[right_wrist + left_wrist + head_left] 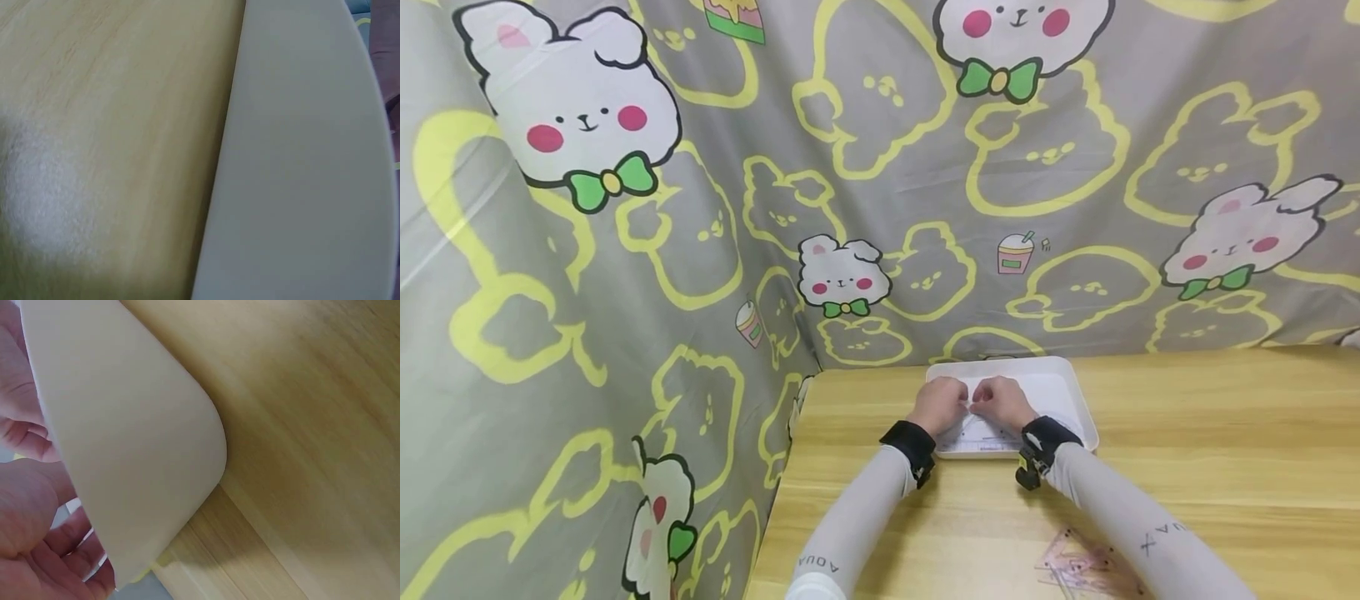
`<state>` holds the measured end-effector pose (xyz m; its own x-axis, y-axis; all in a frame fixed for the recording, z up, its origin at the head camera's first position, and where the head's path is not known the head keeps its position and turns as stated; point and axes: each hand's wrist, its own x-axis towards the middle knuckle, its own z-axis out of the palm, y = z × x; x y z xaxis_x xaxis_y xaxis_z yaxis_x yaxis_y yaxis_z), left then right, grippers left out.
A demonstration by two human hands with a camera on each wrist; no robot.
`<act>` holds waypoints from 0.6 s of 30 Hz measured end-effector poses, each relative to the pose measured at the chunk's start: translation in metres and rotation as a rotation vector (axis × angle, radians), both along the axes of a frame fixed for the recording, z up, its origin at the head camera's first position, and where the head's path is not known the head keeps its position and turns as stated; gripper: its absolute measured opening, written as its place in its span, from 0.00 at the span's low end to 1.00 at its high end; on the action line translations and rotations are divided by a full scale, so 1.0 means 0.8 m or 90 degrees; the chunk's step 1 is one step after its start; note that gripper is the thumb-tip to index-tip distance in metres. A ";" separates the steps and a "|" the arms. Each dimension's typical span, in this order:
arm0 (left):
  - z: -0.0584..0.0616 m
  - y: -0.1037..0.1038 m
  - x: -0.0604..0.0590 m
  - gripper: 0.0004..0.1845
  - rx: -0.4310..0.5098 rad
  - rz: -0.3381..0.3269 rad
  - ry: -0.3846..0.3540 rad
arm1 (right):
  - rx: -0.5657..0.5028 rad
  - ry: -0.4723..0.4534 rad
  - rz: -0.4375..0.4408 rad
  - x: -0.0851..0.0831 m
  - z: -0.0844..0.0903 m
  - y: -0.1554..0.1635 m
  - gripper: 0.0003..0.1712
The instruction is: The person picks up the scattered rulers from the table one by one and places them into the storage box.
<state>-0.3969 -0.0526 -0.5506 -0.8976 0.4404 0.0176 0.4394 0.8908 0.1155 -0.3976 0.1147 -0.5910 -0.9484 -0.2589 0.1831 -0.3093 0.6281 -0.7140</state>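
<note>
A shallow white tray point(1078, 400) sits on the wooden table against the back curtain. Over its left half, my left hand point(942, 404) and my right hand point(1004, 403) face each other with curled fingers and fingertips close together. Between them they pinch a thin clear plastic piece point(969, 409), mostly hidden by the fingers. Below the hands lie flat transparent pieces with dark markings point(988, 435), like rulers or set squares. In the left wrist view the tray's outer wall point(137, 444) covers part of both hands. The right wrist view shows mostly the tray wall point(300, 162).
A loose pile of thin, pinkish transparent pieces point(1086, 562) lies on the table point(1210, 450) near the front, beside the right forearm. A grey curtain point(917, 208) with rabbit prints hangs along the back and left sides of the table.
</note>
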 end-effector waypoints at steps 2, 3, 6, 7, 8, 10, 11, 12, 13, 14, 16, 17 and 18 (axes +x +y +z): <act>0.003 0.002 0.002 0.03 -0.021 0.007 0.006 | 0.000 -0.010 -0.002 0.001 0.003 0.000 0.05; 0.004 0.003 0.004 0.03 -0.028 0.010 0.010 | 0.004 -0.013 -0.004 0.002 0.004 0.000 0.05; 0.005 0.006 0.006 0.04 -0.068 0.019 0.036 | 0.008 -0.023 -0.010 0.004 0.004 0.000 0.06; 0.005 0.007 0.007 0.05 -0.083 0.022 0.048 | 0.010 -0.022 -0.009 0.004 0.004 -0.001 0.06; 0.004 0.007 0.007 0.05 -0.097 0.026 0.060 | 0.009 -0.021 -0.007 0.004 0.003 -0.002 0.06; 0.001 0.008 0.007 0.06 -0.124 0.035 0.079 | 0.005 -0.015 -0.001 0.004 0.002 -0.003 0.07; -0.001 0.008 0.008 0.06 -0.129 0.040 0.084 | 0.003 -0.014 0.001 0.004 0.001 -0.003 0.08; -0.003 0.008 0.007 0.05 -0.133 0.042 0.085 | 0.002 -0.012 0.004 0.003 0.000 -0.003 0.08; -0.004 0.008 0.007 0.05 -0.135 0.044 0.082 | 0.003 -0.009 0.008 0.003 0.000 -0.003 0.08; -0.005 0.008 0.007 0.05 -0.133 0.045 0.078 | 0.002 -0.013 0.008 0.002 -0.001 -0.003 0.08; -0.005 0.007 0.007 0.04 -0.124 0.045 0.065 | 0.006 -0.011 0.010 0.000 -0.002 -0.002 0.07; -0.003 0.007 0.008 0.04 -0.117 0.044 0.062 | 0.008 -0.010 0.010 0.000 -0.001 -0.001 0.06; 0.000 0.006 0.008 0.04 -0.111 0.044 0.059 | 0.011 -0.004 0.010 0.000 0.000 0.001 0.06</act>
<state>-0.3905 -0.0476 -0.5509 -0.9237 0.3819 0.0301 0.3786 0.9221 -0.0806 -0.3977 0.1154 -0.5906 -0.9454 -0.2768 0.1719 -0.3142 0.6355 -0.7053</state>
